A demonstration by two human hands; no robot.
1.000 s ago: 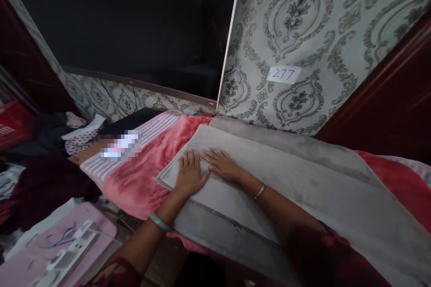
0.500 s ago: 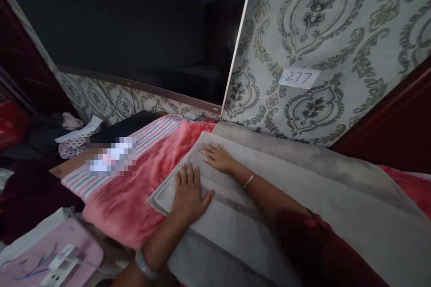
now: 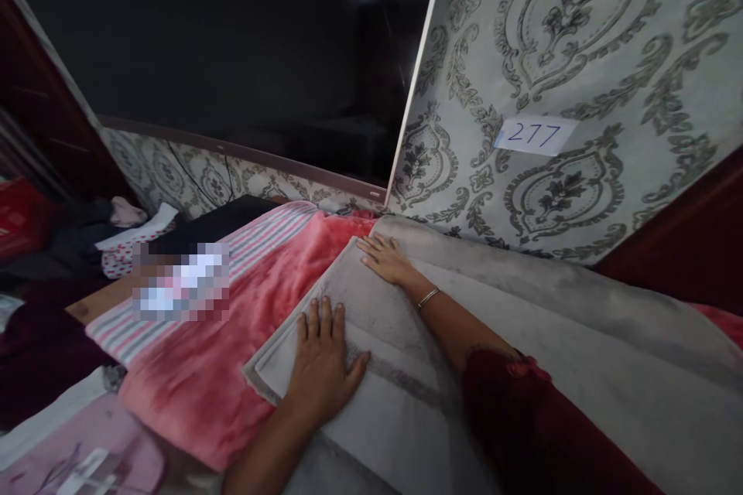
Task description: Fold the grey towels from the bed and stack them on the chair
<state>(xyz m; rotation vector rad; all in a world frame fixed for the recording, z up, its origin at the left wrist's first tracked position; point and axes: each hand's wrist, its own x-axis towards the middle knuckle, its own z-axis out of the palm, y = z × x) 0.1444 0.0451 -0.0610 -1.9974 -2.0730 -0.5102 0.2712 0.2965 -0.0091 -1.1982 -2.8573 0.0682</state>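
A grey plush blanket [image 3: 418, 309], folded in layers, spreads across the middle and right. My left hand [image 3: 322, 363] lies flat on it near its left edge, fingers spread, thumb pointing right. Farther back, my right hand [image 3: 384, 257] rests palm down near the blanket's far left corner, fingers stretched out. Neither hand grips anything. Under and to the left of the grey blanket lies a pink fleece blanket [image 3: 214, 360] with a striped border [image 3: 261, 240]. The part of the grey blanket under my palms is hidden.
A large dark television [image 3: 244, 54] hangs behind on patterned wallpaper, with a paper marked 277 [image 3: 535, 136] to its right. A pink plastic surface holding a white power strip [image 3: 87, 472] is at lower left. Dark clothes [image 3: 52, 348] pile up at left.
My right hand has slid back and slightly right toward the grey blanket's far corner. My left hand stays flat on the blanket, a little lower in view. The view has shifted slightly.
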